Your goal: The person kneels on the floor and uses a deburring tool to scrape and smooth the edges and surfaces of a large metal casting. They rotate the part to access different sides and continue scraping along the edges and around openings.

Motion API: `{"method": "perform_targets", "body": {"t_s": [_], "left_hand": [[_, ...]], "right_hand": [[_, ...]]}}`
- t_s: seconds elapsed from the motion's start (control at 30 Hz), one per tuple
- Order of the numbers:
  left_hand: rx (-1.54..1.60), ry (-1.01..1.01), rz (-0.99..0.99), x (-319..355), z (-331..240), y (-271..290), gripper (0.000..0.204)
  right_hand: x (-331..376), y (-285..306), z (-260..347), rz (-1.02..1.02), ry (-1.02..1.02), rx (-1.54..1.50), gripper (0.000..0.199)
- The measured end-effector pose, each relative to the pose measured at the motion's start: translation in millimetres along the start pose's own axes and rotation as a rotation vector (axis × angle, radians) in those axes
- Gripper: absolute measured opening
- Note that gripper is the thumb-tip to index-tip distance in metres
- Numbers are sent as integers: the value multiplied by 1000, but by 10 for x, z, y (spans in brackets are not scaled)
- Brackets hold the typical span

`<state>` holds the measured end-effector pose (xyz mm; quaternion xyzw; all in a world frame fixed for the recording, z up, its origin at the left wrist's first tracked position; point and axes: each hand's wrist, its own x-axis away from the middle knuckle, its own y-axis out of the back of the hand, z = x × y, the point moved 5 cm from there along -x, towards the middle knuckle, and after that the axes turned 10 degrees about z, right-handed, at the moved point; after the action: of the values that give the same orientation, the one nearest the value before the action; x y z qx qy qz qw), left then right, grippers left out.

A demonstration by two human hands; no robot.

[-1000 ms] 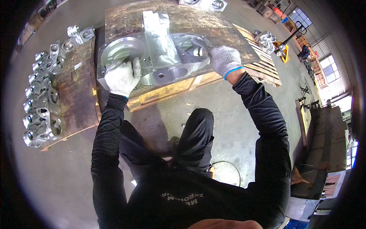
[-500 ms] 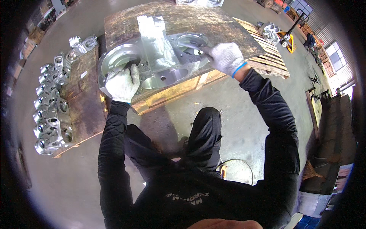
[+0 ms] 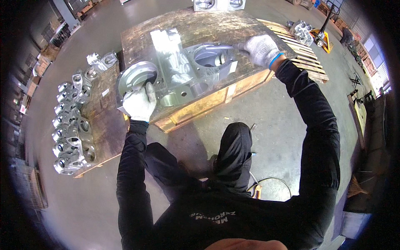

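A large silvery metal casting [image 3: 171, 62] with round bores lies on a worn wooden crate top in front of me. My left hand [image 3: 140, 103], in a white knit glove, grips the casting's near left corner beside the big left bore [image 3: 139, 77], thumb pointing up. My right hand [image 3: 260, 51], gloved with a blue cuff edge, is closed around one end of a slim grey bar-like tool [image 3: 219, 47]. That tool reaches leftward across the far rim of the right bore [image 3: 208, 57]. Its gripped end is hidden in the fingers.
Several similar castings [image 3: 75, 143] line a second wooden board [image 3: 102, 125] at left. Another casting [image 3: 218, 4] sits beyond the crate top [image 3: 246, 31]. At right are a slatted pallet [image 3: 306, 66] and a yellow pallet jack [image 3: 327, 41]. A cable [image 3: 275, 179] lies by my feet.
My right hand has moved right and away from me with the tool, which now lies flatter across the right bore's far rim. My left hand stays at the casting's corner; the whole view has shifted slightly.
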<state>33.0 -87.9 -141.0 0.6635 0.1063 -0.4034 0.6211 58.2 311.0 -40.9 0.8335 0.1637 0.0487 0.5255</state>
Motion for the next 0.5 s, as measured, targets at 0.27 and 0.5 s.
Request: {"method": "perform_targets", "body": {"t_s": [0.27, 0.5], "left_hand": [[8, 12, -54, -19, -46, 57, 43], [-9, 29, -49, -4, -18, 29, 42]], "right_hand": [[-85, 174, 397, -117, 135, 12, 33], [70, 123, 337, -129, 191, -83, 19]]}}
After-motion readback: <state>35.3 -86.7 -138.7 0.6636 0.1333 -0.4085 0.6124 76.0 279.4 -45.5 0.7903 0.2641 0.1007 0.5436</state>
